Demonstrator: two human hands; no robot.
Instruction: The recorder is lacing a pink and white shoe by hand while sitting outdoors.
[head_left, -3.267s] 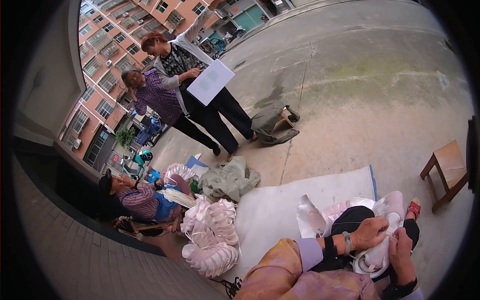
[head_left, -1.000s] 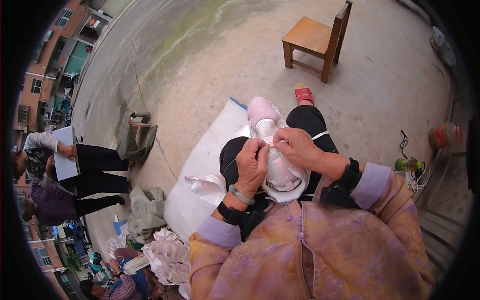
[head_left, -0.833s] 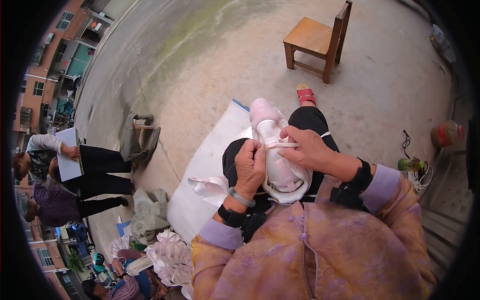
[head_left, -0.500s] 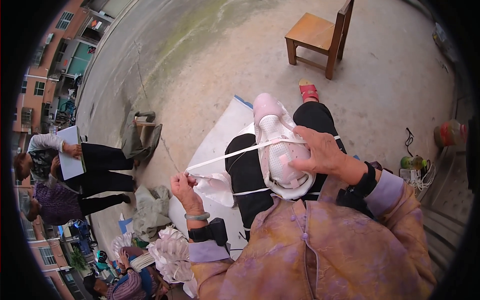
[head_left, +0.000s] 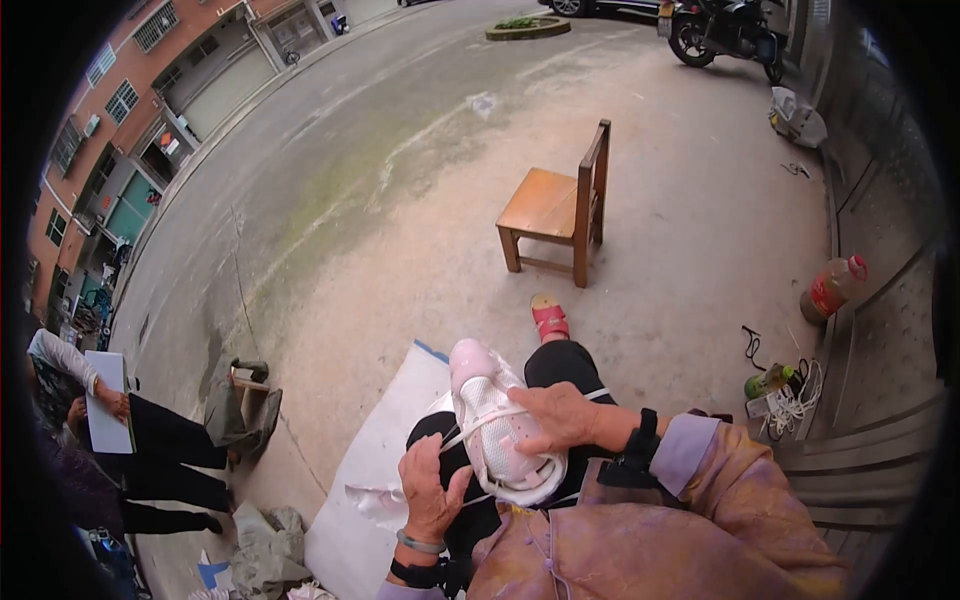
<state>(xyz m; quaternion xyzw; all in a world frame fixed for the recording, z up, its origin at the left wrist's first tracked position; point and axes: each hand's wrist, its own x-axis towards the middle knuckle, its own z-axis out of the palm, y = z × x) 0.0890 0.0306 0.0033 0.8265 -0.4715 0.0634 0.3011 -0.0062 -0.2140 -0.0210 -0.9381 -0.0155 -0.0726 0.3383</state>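
Concrete yard [head_left: 400, 250]. Pink-and-white shoe [head_left: 503, 447] on your lap [head_left: 563, 370], toe far and slightly left. Your right hand [head_left: 552, 416], thumb and fingers spread, touches it, so nearer; your left hand [head_left: 430, 490] sits left, lace [head_left: 460, 438] at its fingertips, grip unclear.

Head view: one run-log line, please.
left hand: at white lace, grip unclear | right hand: on shoe, thumb spread | shoe: pink-white, toe forward

Beyond your right hand [head_left: 565, 415], you see a wooden chair [head_left: 540, 204]; to that hand's right, a red-labelled bottle [head_left: 830, 292], a green bottle [head_left: 768, 382] and a white cord [head_left: 793, 408]. Far left of your left hand [head_left: 430, 492], a person [head_left: 62, 356] holds a white panel [head_left: 108, 410].
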